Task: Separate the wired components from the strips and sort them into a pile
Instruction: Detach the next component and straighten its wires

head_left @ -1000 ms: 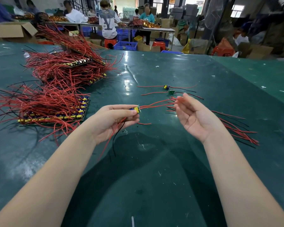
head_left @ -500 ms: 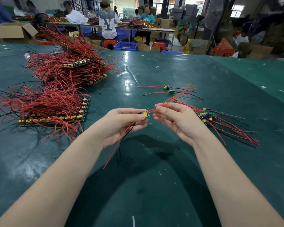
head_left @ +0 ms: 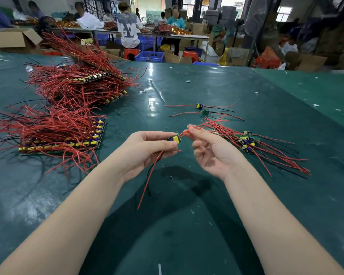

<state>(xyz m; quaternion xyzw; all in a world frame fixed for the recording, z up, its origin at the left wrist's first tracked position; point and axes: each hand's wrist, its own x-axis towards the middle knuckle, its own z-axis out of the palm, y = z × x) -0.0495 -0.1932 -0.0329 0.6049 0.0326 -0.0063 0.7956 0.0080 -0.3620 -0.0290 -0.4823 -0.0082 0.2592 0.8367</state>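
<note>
Far out to the left of the fingers, two heaps of strips [head_left: 64, 139] sit on the green worktop [head_left: 187, 225], red wires bristling off rows of yellow and blue parts; the farther heap [head_left: 81, 84] lies behind the nearer one. Now the left hand [head_left: 147, 151]: thumb and fingertips are curled in and pinching a small wired component [head_left: 174, 138], its yellow block showing just past the fingertips. A red lead and a black lead [head_left: 150, 181] hang down from under those fingers toward the worktop. Just beside it, the right hand [head_left: 211, 151] is palm up, its upper fingers [head_left: 195, 129] bent and closed on the red wires running out of that same component, while the lower fingers curl loosely and hold nothing. So both hands grip the one piece, a narrow gap between them. Beyond the fingertips, well apart, two loose components [head_left: 202, 109] lie flat with their leads spread out. To the right of the right hand, near its knuckles, is the sorted pile [head_left: 246, 143]: small green boards with blue and yellow parts, red and black wires fanning off to the right.
</note>
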